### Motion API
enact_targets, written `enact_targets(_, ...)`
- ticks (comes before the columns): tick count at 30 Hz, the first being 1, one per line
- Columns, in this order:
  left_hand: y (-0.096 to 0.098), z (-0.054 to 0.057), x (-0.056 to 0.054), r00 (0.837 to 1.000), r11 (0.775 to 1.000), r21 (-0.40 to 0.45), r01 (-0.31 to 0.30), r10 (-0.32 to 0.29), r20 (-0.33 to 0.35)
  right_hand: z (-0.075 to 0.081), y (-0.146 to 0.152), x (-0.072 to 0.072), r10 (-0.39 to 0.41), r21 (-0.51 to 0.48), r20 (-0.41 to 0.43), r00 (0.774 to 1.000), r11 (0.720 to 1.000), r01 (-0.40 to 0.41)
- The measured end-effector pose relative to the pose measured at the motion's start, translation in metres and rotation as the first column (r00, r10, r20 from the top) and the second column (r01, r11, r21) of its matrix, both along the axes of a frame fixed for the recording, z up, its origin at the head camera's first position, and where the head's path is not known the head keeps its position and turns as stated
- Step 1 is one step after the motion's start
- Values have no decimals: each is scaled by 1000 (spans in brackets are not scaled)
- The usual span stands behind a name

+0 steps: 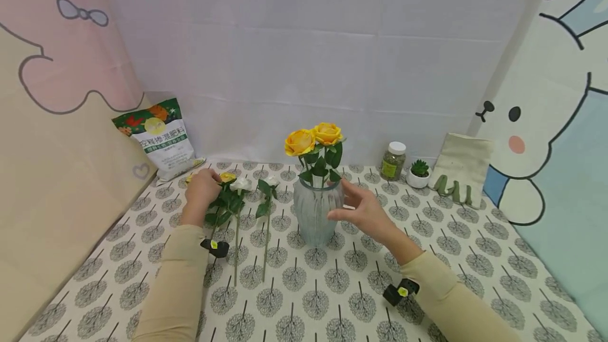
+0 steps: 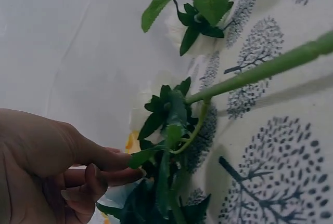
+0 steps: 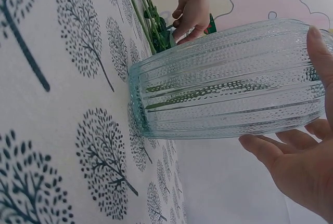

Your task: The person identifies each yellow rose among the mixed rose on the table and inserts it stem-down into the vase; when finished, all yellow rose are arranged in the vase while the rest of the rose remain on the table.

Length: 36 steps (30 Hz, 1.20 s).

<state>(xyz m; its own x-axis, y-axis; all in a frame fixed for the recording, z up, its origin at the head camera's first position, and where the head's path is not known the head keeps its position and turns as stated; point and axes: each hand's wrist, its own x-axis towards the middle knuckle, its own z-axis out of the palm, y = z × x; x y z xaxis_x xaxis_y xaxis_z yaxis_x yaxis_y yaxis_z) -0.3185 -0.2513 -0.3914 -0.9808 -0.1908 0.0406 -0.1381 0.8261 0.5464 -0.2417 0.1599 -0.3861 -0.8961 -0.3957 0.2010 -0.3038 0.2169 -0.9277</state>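
A ribbed glass vase (image 1: 317, 218) stands upright on the cloth, holding two yellow roses (image 1: 300, 143); their stems show through the glass in the right wrist view. My right hand (image 1: 363, 212) holds the vase's right side, thumb on one side and fingers on the other. At the left, my left hand (image 1: 201, 191) reaches into a group of lying artificial roses, yellow and white. In the left wrist view its thumb and forefinger pinch at a green rose leaf (image 2: 143, 157); which stem it belongs to is partly hidden. Two white roses (image 1: 240, 184) lie just right of that hand.
A fertilizer bag (image 1: 163, 139) leans at the back left. Towards the back right stand a white-capped jar (image 1: 393, 161), a small potted succulent (image 1: 419, 174) and a pair of gloves (image 1: 462, 165). Tree-patterned cloth (image 1: 290, 305) covers the table, with curtains around it.
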Motion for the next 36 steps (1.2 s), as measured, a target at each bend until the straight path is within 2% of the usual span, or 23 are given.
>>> enact_targets(5, 2, -18, -4, 1000, 1000, -27, -6, 6, -12, 1, -2, 1, -5, -1, 10, 1000, 1000, 5)
enact_targets(10, 4, -25, -6, 999, 999, -5, -37, 37, -37, 0, -3, 1, 0, -7, 18, 1000, 1000, 0)
enact_targets(14, 2, -24, -7, 998, 998, 20, -53, 54, -35, 0, -3, 1, 0, -11, 14, 1000, 1000, 0)
enact_targets(19, 0, -20, -7, 999, 997, 62, -40, 41, -12, 0, -3, 0, 5, -13, 7, 1000, 1000, -5)
enact_targets(23, 1, -23, -8, 998, 994, 93, -50, 48, 28, -1, -2, -1, 14, -15, -4, 1000, 1000, -14)
enact_targets(29, 5, -28, -10, 998, 993, 93, -69, 68, 8, -1, -2, -1, 17, -31, -1, 1000, 999, -17)
enact_targets(32, 3, -25, -10, 997, 990, 114, -78, 79, 1, -1, -1, -1, 18, -32, 0, 1000, 999, -18)
enact_targets(36, -3, -15, -8, 997, 985, 160, -70, 74, -19, -1, -1, -1, 12, -24, 0, 1000, 1000, -12)
